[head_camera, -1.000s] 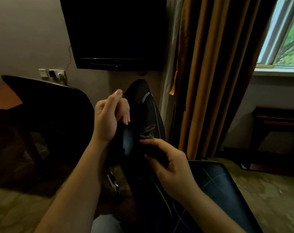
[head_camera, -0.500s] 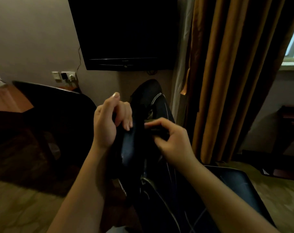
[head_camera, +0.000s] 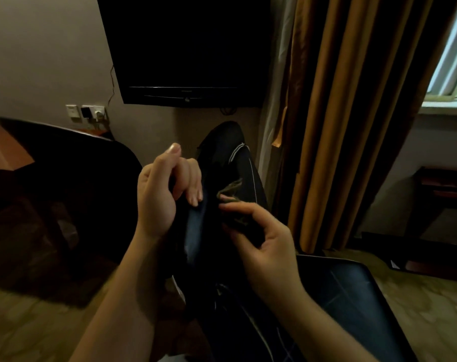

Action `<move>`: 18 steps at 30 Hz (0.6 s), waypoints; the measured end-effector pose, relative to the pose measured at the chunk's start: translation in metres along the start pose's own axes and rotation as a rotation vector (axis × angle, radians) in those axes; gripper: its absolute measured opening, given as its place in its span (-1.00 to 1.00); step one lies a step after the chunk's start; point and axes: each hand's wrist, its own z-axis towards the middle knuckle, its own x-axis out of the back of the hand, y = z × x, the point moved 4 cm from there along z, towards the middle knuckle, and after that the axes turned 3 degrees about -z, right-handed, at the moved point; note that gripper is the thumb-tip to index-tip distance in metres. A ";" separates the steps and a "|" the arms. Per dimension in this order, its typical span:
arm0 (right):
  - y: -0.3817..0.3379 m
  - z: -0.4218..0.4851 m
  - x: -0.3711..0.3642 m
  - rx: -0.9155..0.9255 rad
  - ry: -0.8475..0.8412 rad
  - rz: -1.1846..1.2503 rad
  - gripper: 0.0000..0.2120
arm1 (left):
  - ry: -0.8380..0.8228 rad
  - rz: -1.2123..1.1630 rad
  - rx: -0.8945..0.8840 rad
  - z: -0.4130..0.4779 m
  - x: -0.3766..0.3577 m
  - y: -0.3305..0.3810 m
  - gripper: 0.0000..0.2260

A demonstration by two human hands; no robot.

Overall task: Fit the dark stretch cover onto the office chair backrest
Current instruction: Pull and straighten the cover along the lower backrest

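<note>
The dark stretch cover [head_camera: 230, 163], black-blue with thin white lines, stands bunched up in front of me at the centre of the view. My left hand [head_camera: 164, 189] grips a fold of it on the left, fingers curled over the cloth. My right hand [head_camera: 261, 239] pinches the cover's edge a little lower and to the right, near a small greenish tag [head_camera: 228, 189]. More of the cover lies spread at the lower right [head_camera: 352, 283]. A black office chair backrest [head_camera: 73, 163] stands to the left, apart from both hands.
A black TV [head_camera: 188, 48] hangs on the wall ahead, with wall sockets [head_camera: 86, 112] to its left. Brown curtains [head_camera: 352, 113] hang on the right beside a window [head_camera: 454, 69]. A wooden desk corner [head_camera: 2, 150] shows far left, dark furniture [head_camera: 444, 189] far right.
My right hand has slipped slightly down and right along the cover's edge, its fingers loosening. My left hand keeps its grip. The view has swung a little to the right.
</note>
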 end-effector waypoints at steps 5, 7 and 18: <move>-0.003 0.053 -0.009 0.080 0.058 -0.143 -0.70 | -0.004 0.005 0.010 0.002 0.001 0.001 -0.49; -0.004 0.087 -0.016 0.119 0.070 -0.207 -0.72 | -0.015 0.014 0.003 0.001 0.002 0.001 -0.51; 0.028 0.113 -0.014 0.070 0.283 -0.211 -0.80 | -0.029 0.028 -0.026 -0.006 0.001 0.002 -0.51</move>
